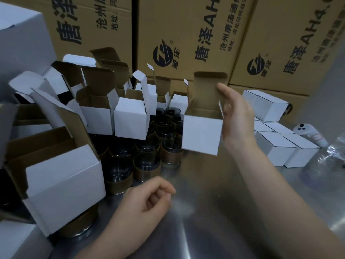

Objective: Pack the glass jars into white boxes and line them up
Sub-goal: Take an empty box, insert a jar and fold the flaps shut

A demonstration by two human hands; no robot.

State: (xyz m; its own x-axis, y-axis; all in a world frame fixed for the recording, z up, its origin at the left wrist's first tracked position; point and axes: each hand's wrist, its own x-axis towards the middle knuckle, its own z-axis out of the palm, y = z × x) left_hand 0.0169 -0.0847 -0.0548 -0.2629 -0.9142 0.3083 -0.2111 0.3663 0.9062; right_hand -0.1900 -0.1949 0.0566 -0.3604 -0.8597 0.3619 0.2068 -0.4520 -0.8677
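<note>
Left hand [149, 199], lower centre, is hovering clenched and empty nearest the jars [147, 161]; right hand [237, 118] is gripping an open-topped box [202, 134] just right of them.

brown cartons [186, 30] printed "唐泽 AH", "沧州唐泽"
</note>
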